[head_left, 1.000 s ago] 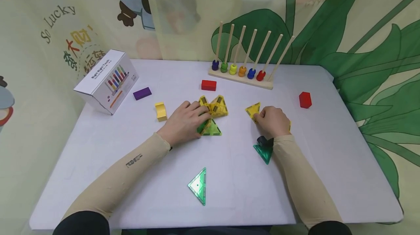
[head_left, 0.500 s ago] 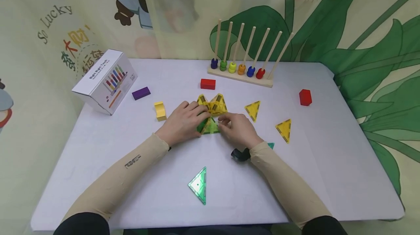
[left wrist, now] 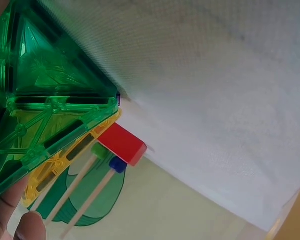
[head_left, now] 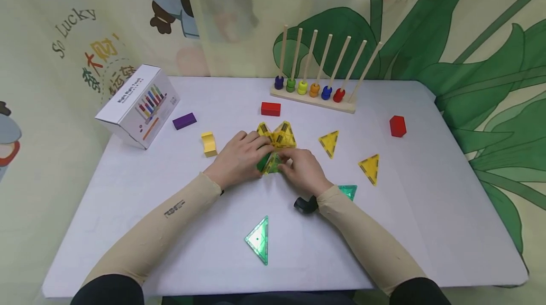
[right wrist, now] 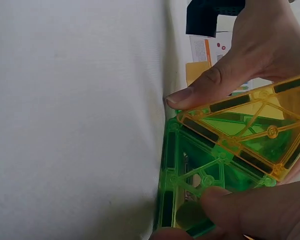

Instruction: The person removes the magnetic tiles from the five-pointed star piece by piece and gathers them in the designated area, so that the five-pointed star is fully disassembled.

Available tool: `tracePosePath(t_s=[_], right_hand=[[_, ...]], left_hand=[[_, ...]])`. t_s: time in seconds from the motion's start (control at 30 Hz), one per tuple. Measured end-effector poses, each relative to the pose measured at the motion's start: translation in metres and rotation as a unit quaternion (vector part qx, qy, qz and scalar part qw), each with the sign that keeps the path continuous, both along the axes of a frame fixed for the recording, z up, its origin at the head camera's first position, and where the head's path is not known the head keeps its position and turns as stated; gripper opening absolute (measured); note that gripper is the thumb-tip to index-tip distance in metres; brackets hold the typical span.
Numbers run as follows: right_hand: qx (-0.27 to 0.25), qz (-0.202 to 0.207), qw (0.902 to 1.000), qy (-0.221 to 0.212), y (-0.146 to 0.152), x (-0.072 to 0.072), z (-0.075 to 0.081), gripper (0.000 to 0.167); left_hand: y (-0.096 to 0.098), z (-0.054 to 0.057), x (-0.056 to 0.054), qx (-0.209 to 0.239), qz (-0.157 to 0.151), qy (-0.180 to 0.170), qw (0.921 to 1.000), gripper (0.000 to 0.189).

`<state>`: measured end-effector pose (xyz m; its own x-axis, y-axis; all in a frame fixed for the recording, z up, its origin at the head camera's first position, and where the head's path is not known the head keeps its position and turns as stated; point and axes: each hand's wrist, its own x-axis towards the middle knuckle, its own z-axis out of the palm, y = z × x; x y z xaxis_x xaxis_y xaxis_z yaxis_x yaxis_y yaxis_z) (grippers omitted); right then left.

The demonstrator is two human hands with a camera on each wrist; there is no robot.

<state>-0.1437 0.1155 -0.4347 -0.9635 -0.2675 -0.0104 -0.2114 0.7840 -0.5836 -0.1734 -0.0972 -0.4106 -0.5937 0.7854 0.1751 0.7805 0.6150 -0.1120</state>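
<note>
Yellow and green triangular magnetic tiles are joined into a cluster mid-table, with yellow tiles [head_left: 284, 135] at the back and green tiles [head_left: 273, 165] at the front. My left hand [head_left: 238, 160] grips the cluster's left side, partly covering it. In the right wrist view, its thumb sits at the edge of a slanted yellow tile [right wrist: 270, 131]. My right hand [head_left: 304, 170] pinches a green tile [right wrist: 205, 172] at the cluster's front right, thumb on its face. Loose yellow tiles [head_left: 329, 144] lie to the right. One green tile [head_left: 349, 192] shows beside my right wrist; another [head_left: 257, 240] lies in front.
A peg rack [head_left: 313, 99] with coloured beads stands at the back, a red block [head_left: 270, 109] before it. To the left are a white box [head_left: 141, 106], a purple block [head_left: 184, 121] and a yellow curved block [head_left: 209, 144]. A red hexagonal block [head_left: 397, 126] lies far right.
My right hand has left the loose yellow tile on the right and moved left to the cluster, where it now pinches a green tile. My left hand has stayed on the cluster.
</note>
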Motion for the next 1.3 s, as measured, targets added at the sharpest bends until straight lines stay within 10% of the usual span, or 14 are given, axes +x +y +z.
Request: tracePosePath(t_s=[1.03,1.3], right_hand=[[-0.039,0.037,0.9975,-0.047,0.011,0.012,0.002,0.029],[-0.054,0.051,0.9966,-0.038,0.012,0.015,0.006,0.028]], left_hand=[[-0.005,0.004,0.001,0.015,0.004,0.000,0.9999,0.075],[-0.009,0.010,0.010,0.132,-0.039,0.043,0.9895,0.081]])
